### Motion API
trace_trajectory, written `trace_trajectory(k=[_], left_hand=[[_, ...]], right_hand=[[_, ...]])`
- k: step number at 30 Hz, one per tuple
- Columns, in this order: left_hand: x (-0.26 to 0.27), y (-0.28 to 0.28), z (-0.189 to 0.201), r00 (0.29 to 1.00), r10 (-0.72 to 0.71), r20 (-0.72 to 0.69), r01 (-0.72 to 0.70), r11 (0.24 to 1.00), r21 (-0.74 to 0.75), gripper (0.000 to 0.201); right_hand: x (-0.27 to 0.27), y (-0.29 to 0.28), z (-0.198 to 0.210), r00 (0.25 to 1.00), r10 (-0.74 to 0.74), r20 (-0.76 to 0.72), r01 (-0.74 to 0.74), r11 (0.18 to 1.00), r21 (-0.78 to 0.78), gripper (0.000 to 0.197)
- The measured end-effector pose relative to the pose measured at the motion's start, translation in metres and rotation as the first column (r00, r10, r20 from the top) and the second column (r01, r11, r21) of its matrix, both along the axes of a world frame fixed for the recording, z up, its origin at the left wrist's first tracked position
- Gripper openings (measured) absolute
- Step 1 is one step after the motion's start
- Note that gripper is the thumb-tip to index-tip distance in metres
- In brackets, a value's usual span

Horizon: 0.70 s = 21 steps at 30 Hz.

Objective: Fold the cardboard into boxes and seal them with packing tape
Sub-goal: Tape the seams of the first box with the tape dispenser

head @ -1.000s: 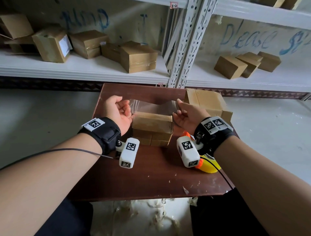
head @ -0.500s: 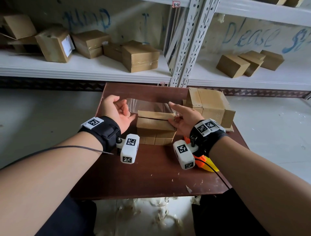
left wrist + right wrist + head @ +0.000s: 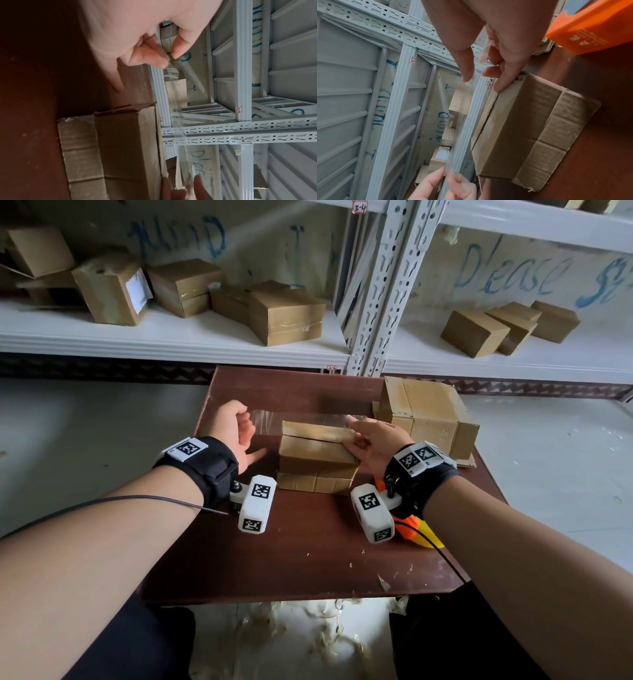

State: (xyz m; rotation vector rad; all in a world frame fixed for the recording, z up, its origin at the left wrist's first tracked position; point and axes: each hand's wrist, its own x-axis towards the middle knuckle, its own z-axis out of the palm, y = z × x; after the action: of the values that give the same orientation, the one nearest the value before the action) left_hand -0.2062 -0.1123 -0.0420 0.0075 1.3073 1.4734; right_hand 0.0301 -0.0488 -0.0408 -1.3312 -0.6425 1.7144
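A small cardboard box (image 3: 317, 453) stands in the middle of the brown table (image 3: 301, 559), its top flaps closed with a seam showing. A strip of clear tape (image 3: 301, 417) is stretched just above and behind its top. My left hand (image 3: 236, 429) pinches the strip's left end between thumb and fingers (image 3: 154, 56), left of the box. My right hand (image 3: 370, 436) holds the right end, with its lower fingers (image 3: 503, 81) touching the box's (image 3: 530, 121) top right corner. The tape (image 3: 460, 121) runs from hand to hand beside the box's top edge.
A larger cardboard box (image 3: 428, 419) sits at the table's back right, close to my right hand. An orange and yellow tape dispenser (image 3: 414, 530) lies under my right wrist. White metal shelves (image 3: 171, 337) behind the table hold several boxes. Scraps litter the floor at the table's near edge.
Both hands have brought the stretched tape down toward the box top. My right fingers now touch the box's right corner, and my left hand has drawn slightly away to the left.
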Motion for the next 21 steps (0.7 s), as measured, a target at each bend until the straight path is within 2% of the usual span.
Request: trace_trajectory(k=[5, 9, 12, 15, 17, 19, 21], left_hand=[[0.004, -0.004, -0.001, 0.997, -0.044, -0.062, 0.039, 0.995, -0.091, 0.015], [0.004, 0.002, -0.012, 0.991, -0.073, -0.113, 0.056, 0.988, -0.145, 0.023], [0.005, 0.006, -0.014, 0.986, -0.082, -0.143, 0.057, 0.984, -0.166, 0.028], [0.002, 0.011, -0.019, 0.98, -0.075, -0.187, 0.036, 0.978, -0.207, 0.023], [-0.001, 0.015, -0.026, 0.972, -0.099, -0.214, 0.045, 0.968, -0.246, 0.026], [-0.004, 0.016, -0.03, 0.973, -0.131, -0.192, 0.071, 0.955, -0.288, 0.023], [-0.006, 0.02, -0.036, 0.979, -0.158, -0.129, 0.104, 0.93, -0.353, 0.02]], right_hand=[[-0.002, 0.0, 0.003, 1.0, -0.006, 0.01, 0.007, 0.999, -0.031, 0.016], [-0.003, 0.004, 0.0, 1.0, -0.007, 0.025, 0.009, 0.998, -0.061, 0.028], [-0.005, 0.006, 0.001, 0.999, 0.015, 0.042, -0.013, 0.998, -0.068, 0.022], [-0.006, 0.007, -0.001, 0.999, 0.018, 0.046, -0.015, 0.997, -0.069, 0.017], [-0.005, 0.008, -0.002, 0.999, 0.019, 0.035, -0.017, 0.998, -0.064, 0.022], [-0.005, 0.01, -0.004, 0.999, 0.022, 0.038, -0.019, 0.998, -0.055, 0.035], [-0.005, 0.01, -0.004, 0.998, 0.038, 0.05, -0.036, 0.998, -0.045, 0.033]])
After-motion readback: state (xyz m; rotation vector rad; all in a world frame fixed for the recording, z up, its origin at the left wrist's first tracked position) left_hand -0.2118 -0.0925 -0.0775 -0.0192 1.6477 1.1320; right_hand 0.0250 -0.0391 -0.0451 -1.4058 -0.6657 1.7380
